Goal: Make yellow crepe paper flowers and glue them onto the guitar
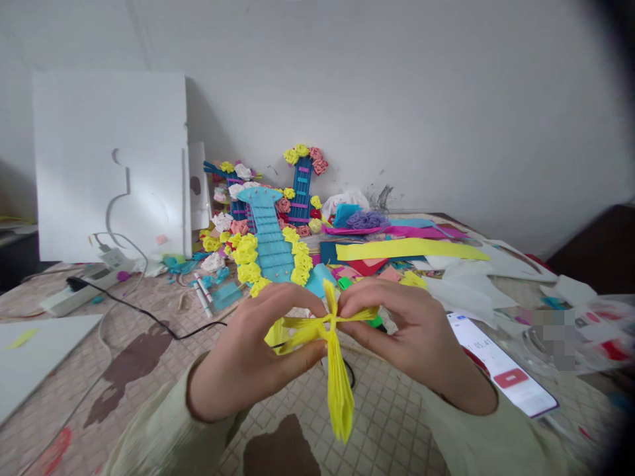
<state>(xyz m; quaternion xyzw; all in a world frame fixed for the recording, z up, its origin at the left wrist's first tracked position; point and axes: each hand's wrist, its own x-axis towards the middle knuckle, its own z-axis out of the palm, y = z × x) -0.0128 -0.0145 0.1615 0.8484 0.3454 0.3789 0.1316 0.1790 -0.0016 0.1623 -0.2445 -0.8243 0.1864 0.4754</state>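
Observation:
A yellow crepe paper piece (pixel 340 390), pleated and gathered at its middle, is held up between both hands over the table. Its folded arms stick out up, left and right, and a long one hangs down. My left hand (pixel 248 350) pinches it from the left, thumb below and forefinger above. From the other side, my right hand (pixel 401 324) closes its fingertips on it beside the gathered centre. Just behind the hands stands a light blue guitar-neck-shaped cutout (pixel 272 238), edged with yellow paper flowers (pixel 247 254).
Darker blue decorated cutouts (pixel 301 192) lean against the wall. A yellow paper strip (pixel 411 249) lies over coloured sheets on the right. A lit phone (pixel 501 363) rests beside my right wrist. At left are a power strip (pixel 84 291), a black cable (pixel 143 311) and a white board (pixel 109 165).

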